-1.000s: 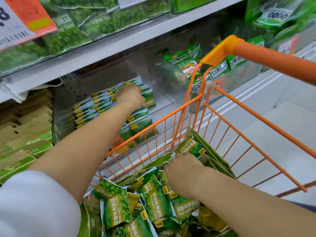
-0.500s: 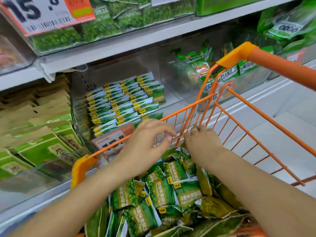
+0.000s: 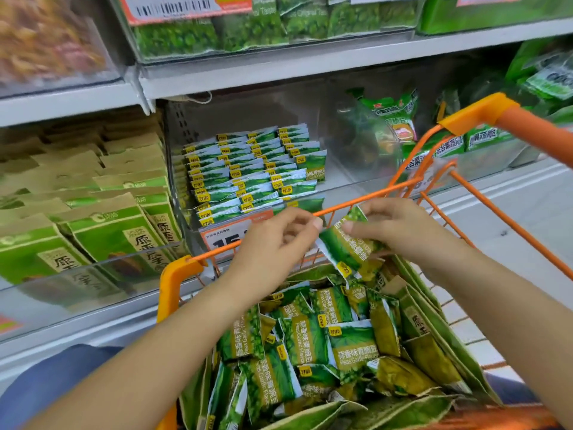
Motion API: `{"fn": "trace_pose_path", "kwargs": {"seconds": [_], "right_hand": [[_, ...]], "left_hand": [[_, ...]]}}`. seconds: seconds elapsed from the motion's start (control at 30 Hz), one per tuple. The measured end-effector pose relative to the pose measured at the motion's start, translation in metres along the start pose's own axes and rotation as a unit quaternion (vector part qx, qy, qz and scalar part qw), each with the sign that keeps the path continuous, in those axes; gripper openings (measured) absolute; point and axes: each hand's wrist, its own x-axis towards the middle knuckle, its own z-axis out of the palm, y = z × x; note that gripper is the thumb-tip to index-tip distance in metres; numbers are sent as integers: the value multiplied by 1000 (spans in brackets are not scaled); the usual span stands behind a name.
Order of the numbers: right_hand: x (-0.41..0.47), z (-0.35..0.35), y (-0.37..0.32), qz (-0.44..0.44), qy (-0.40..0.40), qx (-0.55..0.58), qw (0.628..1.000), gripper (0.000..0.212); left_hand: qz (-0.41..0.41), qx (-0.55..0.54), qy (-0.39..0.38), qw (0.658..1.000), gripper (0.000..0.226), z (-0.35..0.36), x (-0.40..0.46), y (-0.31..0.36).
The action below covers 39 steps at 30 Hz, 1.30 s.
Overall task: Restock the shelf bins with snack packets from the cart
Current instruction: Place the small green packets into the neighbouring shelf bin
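- A shop aisle — grocery or supermarket by the look of it.
- White shelving [image 3: 310,62] in tiers, fronted with clear plastic bins [image 3: 310,97] full of green snack packets [image 3: 254,169].
- Orange-and-white price tags [image 3: 186,6] with a barcode and large digits clipped to the bin fronts.
- An orange wire shopping cart [image 3: 483,113] drawn up beside the shelf — heaped with identical packets.

The cart [image 3: 366,203] is orange-coated wire with smooth plastic corners. Inside it, the snack packets [image 3: 350,342] are glossy crinkled film. Behind the cart stands a clear, shiny plastic bin [image 3: 248,103] — left of it, matt kraft-paper boxes [image 3: 102,231].
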Motion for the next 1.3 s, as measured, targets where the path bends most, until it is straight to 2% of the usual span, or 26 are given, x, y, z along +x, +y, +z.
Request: {"fn": "trace_pose_path", "kwargs": {"seconds": [0.03,0.1,0.17,0.23,0.33,0.43,0.53,0.7,0.8,0.87,0.97,1.03,1.1,1.13,1.2,1.23,1.3], "right_hand": [[-2,0,-2,12,-8,84,996,25],[-4,4,0,22,-18,167,986,26],[-6,10,1,18,-32,212,977,21],[-10,12,0,15,-68,235,970,23],[-14,8,-3,32,-114,216,969,52],[-16,9,-5,45,-135,201,969,62],[-18,15,-3,55,-142,175,973,62],[-15,23,1,27,-111,90,989,42],[-13,22,1,4,-87,75,993,36],[-12,21,2,-6,-82,79,993,36],[-11,23,7,-15,-78,77,994,38],[-9,26,12,-30,-63,64,996,40],[-8,27,17,-89,-17,-36,995,45],[-7,25,20,-129,18,-147,980,51],[-7,22,21,-195,78,-369,905,62],[-4,20,22,-211,88,-432,872,66],[2,17,25,-193,69,-499,842,69]], "left_hand": [[-30,-63,-9,998,33,-2,0,5],[-77,-144,-37,986,32,-5,1,14],[-79,-169,-57,981,24,-6,0,18],[-71,-176,-40,981,21,-7,1,17],[-54,-190,9,980,14,-8,3,11],[-32,-165,38,985,11,-7,2,8],[-5,-115,52,992,9,-5,-2,7],[28,-52,71,996,12,-7,1,0],[24,-59,72,995,11,-7,1,0],[3,-96,51,994,9,-9,2,3],[-33,-150,-37,987,21,-11,3,5],[-25,-137,-40,989,21,-10,1,5],[-14,-114,22,993,22,-13,1,6],[-11,-111,61,992,20,-15,2,8],[8,-126,123,984,17,-22,10,18],[26,-120,145,982,16,-26,18,24],[58,-57,165,983,16,-30,44,29]]}}
